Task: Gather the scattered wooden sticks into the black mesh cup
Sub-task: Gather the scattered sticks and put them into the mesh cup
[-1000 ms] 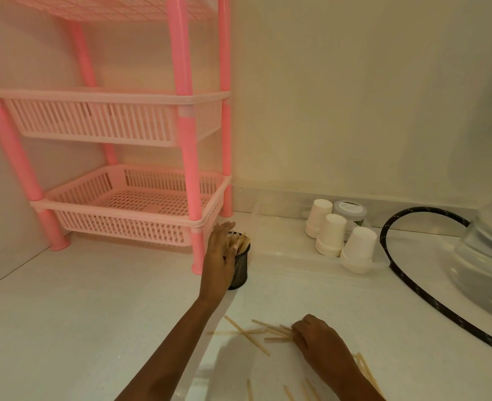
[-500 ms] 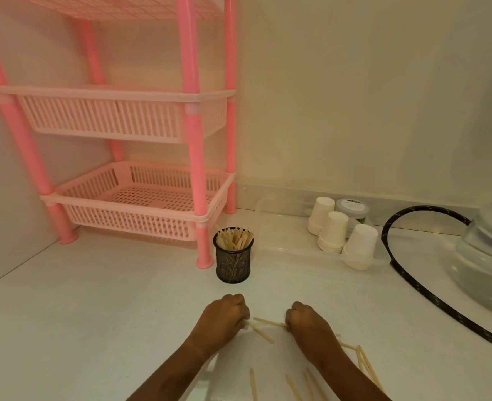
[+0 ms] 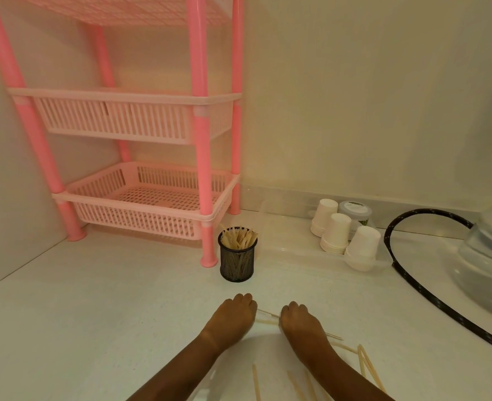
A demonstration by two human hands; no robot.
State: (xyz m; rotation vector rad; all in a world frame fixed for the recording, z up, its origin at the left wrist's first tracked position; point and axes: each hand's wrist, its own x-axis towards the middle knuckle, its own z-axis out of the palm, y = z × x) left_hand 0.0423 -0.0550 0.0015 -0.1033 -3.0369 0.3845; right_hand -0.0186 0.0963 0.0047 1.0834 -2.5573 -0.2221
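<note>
Looking down from the head camera, we see both hands knuckles-up on the white counter [image 3: 94,314], close together but apart. The left hand [image 3: 234,316] has its fingers curled under, and so does the right hand [image 3: 299,324]. The wooden sticks [image 3: 265,319] span the gap between them, one end running into each fist, so we read each hand as gripping that small bunch. The fingertips themselves are hidden beneath the knuckles. A thin end of one stick pokes out past the right hand's outer side.

Straight ahead of the left hand, well apart from it, stands the black mesh cup [image 3: 237,263], upright, with a bundle of sticks [image 3: 239,241] already standing in it and leaning toward its right rim. Behind the grip, nearer to us, loose sticks [image 3: 367,364] lie flat on the counter, some between the two forearms and some just outside the right forearm.

Beyond the cup and to the left of the grip stands a pink rack [image 3: 201,169], its front leg just beside the cup. Ahead and to the right of the right hand sit upturned white paper cups [image 3: 336,233], with a lidded jar [image 3: 354,211] behind them. Farther right, a black hose [image 3: 406,273] loops across the counter beside a clear container [image 3: 487,270].
</note>
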